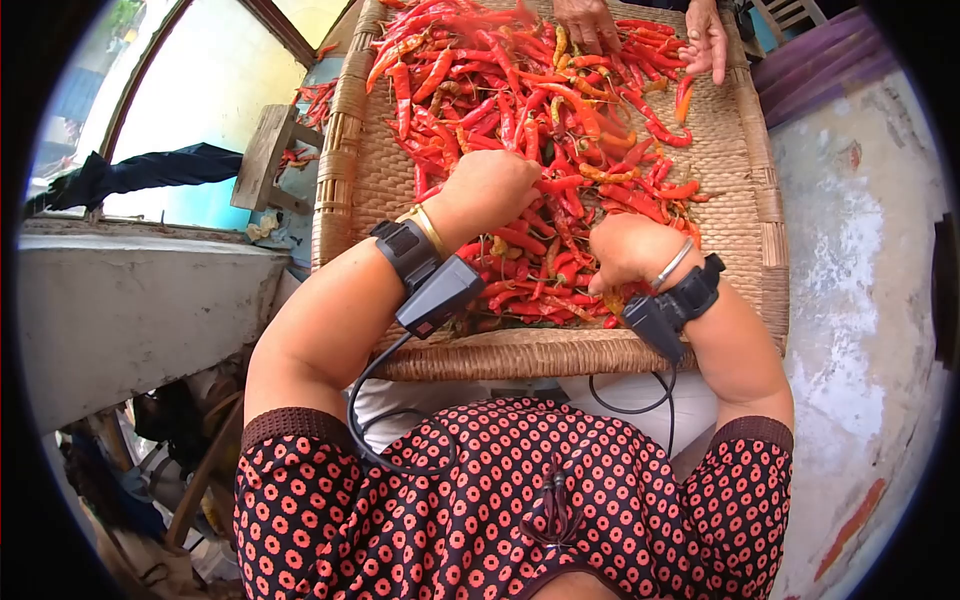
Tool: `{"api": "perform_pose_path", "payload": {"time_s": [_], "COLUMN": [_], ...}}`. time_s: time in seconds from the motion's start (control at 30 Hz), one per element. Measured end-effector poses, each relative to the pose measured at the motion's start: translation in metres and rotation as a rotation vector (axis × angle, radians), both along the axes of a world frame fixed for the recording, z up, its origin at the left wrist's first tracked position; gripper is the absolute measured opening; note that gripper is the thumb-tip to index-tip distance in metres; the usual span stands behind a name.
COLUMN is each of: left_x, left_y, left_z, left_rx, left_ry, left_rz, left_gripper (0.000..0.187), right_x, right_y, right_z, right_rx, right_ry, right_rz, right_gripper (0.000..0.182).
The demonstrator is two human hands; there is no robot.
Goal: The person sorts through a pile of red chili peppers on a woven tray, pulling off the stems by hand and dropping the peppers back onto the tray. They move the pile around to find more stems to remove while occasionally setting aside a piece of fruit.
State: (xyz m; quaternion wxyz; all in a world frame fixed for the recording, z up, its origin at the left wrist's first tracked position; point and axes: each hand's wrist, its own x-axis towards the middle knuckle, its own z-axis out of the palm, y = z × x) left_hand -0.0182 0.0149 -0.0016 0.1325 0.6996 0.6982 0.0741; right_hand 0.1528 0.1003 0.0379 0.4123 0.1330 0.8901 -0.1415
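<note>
Patterned shirt point(480, 470) lies nearest; just beyond, a woven tray point(560, 354), raised-edged probably against spills, bears heaped red peppers point(558, 184). Left hand point(490, 190) and right hand point(635, 250) are at the heap's near part, their grips hidden, impossible to tell.

The chillies point(505, 125) shine over there, smooth-skinned and glossy, a few wrinkled. Their tray point(740, 180) is matt woven plant fibre, rough to my eye. Both bangles point(673, 264) gleam like polished metal, beside dark straps point(405, 252) and boxes point(440, 298) that pass for matt plastic. The blouse point(500, 450) is printed cloth, the stool point(262, 155) bare, dull wood, and the wall point(840, 330) rough, patchy plaster.
</note>
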Motion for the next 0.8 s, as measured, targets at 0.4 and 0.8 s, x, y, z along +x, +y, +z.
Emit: {"api": "perform_pose_path", "payload": {"time_s": [0.4, 0.8], "left_x": [-0.002, -0.002], "left_y": [-0.003, -0.001], "left_z": [-0.002, 0.004], "left_rx": [0.020, -0.012], "left_ry": [0.001, -0.051], "left_rz": [-0.024, 0.009], "left_gripper": [0.017, 0.018], "right_x": [0.019, 0.025], "right_y": [0.033, 0.081], "right_z": [0.009, -0.002], "right_rx": [-0.149, -0.640], "right_ry": [0.235, 0.650], "right_rz": [-0.100, -0.924], "right_gripper": [0.012, 0.012]}}
